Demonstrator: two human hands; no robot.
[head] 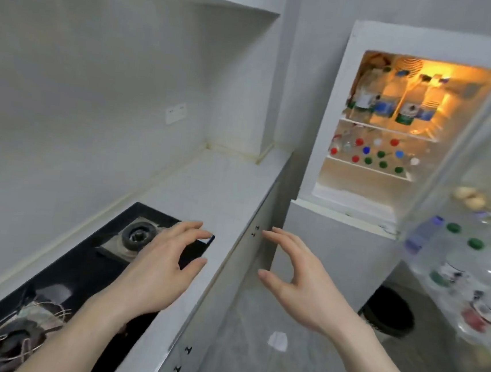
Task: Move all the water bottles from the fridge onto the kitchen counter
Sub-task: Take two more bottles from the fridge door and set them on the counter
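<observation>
Head view: left hand (160, 263) and right hand (298, 278) spread, empty; fridge (325, 151) holds water bottles (392, 95).

It was a small home kitchen. A pale counter (226, 190) ran along a white wall and carried a black gas hob (87, 260) with round burners. At its end stood a white fridge (354, 226), its door open and its light on, with water bottles (396, 101) on the shelves. A wall socket (175, 113) and a dark bin (388, 313) on the grey floor were there too.
</observation>
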